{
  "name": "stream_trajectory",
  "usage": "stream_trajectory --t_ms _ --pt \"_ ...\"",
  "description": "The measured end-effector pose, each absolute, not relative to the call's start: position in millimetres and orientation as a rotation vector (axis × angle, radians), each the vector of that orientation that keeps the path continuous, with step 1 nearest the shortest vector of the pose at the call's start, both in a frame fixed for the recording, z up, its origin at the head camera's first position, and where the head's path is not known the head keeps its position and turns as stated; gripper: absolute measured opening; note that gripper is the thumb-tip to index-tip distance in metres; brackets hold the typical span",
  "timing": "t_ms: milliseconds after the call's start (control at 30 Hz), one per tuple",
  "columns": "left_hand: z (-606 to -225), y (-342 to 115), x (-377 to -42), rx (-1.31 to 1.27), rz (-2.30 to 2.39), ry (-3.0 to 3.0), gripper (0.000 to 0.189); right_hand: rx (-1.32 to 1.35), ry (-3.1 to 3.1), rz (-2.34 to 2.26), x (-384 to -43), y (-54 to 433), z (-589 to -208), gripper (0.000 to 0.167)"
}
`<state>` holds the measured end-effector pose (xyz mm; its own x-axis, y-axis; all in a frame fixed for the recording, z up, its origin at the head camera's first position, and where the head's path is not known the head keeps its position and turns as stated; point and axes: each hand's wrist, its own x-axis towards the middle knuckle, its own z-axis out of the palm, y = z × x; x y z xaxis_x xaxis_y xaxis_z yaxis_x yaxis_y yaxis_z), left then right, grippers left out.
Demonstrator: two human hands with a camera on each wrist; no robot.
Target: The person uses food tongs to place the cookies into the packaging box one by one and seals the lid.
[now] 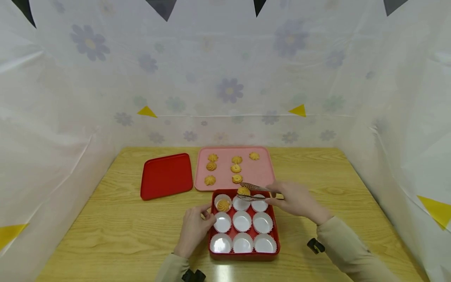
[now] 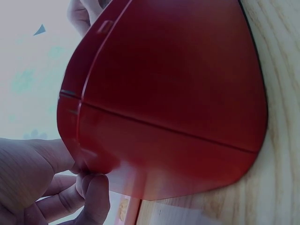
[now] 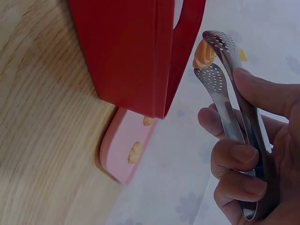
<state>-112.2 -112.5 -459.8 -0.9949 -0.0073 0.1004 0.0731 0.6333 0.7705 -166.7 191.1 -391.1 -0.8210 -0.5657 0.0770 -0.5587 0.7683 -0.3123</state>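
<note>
My right hand [image 1: 294, 197] holds metal tongs [image 3: 229, 108] with perforated tips, and a swirled cookie [image 3: 204, 55] is pinched between those tips. In the head view this cookie hangs over the back row of a red box [image 1: 243, 256], above the middle paper cup [image 1: 241, 204]. White paper cups fill the box in rows, and another swirled cookie [image 1: 223, 205] sits in the back-left cup. My left hand [image 1: 194, 227] grips the box's left wall, thumb and fingers pinching the rim in the left wrist view.
Behind the box lies a pink tray [image 1: 255, 174] with several cookies [image 1: 210, 180] spread on it. A red lid [image 1: 167, 176] rests on the wooden table [image 1: 123, 235] to the tray's left. Floral sheeting [image 1: 229, 90] encloses the back and sides.
</note>
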Motion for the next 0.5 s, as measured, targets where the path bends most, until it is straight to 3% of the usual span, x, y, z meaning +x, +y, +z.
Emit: stream_trajectory --t_ms 500 --pt "-461 -112 -113 -0.053 -1.301 -2.757 0.039 -0.912 2.915 -0.4 -164 183 -405 0.03"
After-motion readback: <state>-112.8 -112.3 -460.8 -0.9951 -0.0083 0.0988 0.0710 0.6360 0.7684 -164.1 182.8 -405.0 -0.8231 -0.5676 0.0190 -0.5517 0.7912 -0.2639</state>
